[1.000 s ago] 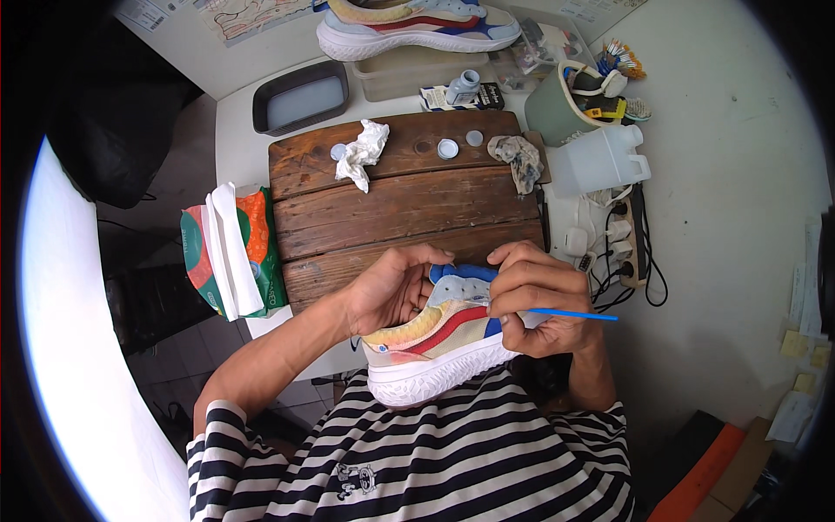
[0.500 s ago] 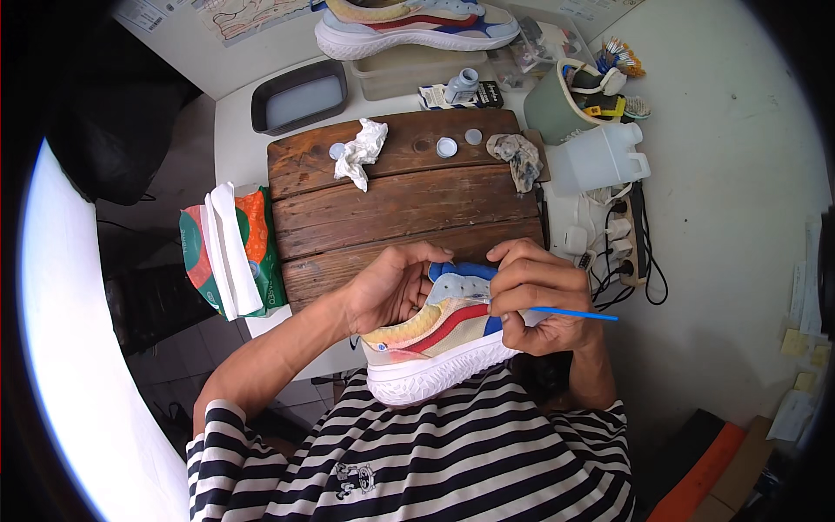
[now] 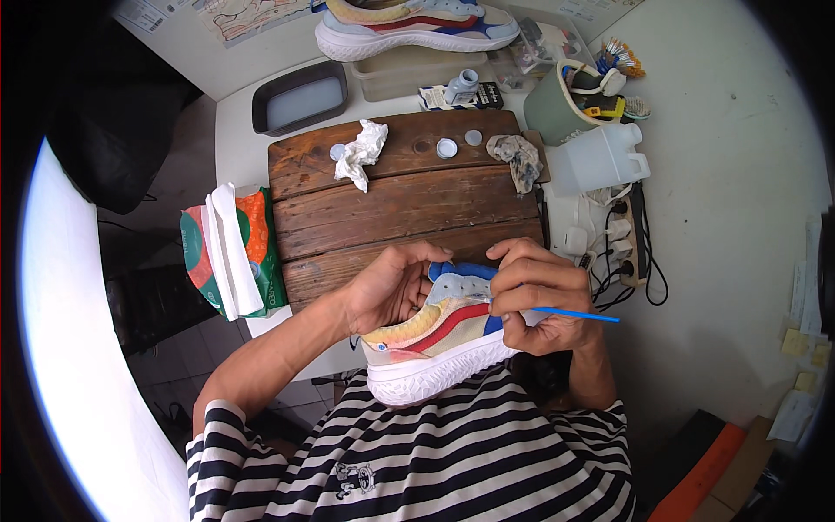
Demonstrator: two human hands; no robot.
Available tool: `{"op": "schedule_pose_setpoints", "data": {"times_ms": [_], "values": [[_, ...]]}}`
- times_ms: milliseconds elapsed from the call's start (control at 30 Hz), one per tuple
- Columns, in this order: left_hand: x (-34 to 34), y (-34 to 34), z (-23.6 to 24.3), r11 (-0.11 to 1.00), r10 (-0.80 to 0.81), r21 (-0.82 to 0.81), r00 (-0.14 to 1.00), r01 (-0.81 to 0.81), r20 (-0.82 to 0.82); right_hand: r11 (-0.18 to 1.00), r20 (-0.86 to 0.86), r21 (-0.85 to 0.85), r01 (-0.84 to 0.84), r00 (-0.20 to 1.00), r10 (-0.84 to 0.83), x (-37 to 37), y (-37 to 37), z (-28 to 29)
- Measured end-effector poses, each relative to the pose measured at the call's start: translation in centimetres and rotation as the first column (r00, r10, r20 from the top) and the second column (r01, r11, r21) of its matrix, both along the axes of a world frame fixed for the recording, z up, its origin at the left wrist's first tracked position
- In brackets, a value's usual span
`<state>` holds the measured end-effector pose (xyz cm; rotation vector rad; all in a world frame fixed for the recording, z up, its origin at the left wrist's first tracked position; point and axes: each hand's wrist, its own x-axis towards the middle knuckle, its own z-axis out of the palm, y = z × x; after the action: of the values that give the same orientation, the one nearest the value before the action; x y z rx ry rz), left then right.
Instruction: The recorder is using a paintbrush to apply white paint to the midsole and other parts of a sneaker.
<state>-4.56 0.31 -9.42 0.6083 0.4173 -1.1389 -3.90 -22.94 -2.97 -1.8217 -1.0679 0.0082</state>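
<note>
A multicoloured sneaker (image 3: 435, 344) with a thick white sole is held in front of my chest, toe toward the right. My left hand (image 3: 396, 283) grips it from the far side, near the collar and the blue tongue; part of its fingers are behind the shoe. In my right hand (image 3: 544, 296) a thin paintbrush with a blue handle (image 3: 578, 314) is pinched, its tip at the light blue eyelet panel beside the red stripe. The right hand covers the shoe's toe end.
A wooden board (image 3: 400, 200) bears crumpled white tissue (image 3: 360, 155), a grey stained rag (image 3: 516, 163) and small caps. Behind are a dark tray (image 3: 300, 97), an open paint jar (image 3: 462, 87) and a matching sneaker (image 3: 417, 35). Tissue pack (image 3: 233, 252) left; plastic jug (image 3: 600, 158), power strip (image 3: 639, 235) right.
Almost nothing differs. The brush in my right hand has shifted very slightly, while the sneaker and my left hand keep their places.
</note>
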Motion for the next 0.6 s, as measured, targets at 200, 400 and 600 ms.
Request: {"op": "schedule_pose_setpoints", "data": {"times_ms": [200,400,600], "values": [[-0.12,-0.01,0.24,1.000,0.004,0.003,1.000,-0.004,-0.021,1.000,-0.012,0.013,-0.009,1.000,0.009,-0.06,0.24,0.04],[-0.19,0.34,-0.50,0.999,0.000,-0.042,1.000,-0.001,-0.017,1.000,-0.017,0.018,-0.008,1.000,0.008,-0.07,0.31,0.00],[0.14,0.52,0.09,0.997,-0.006,-0.072,1.000,0.004,-0.022,0.998,-0.013,0.062,0.009,1.000,-0.008,0.18,-0.11,0.26]]}}
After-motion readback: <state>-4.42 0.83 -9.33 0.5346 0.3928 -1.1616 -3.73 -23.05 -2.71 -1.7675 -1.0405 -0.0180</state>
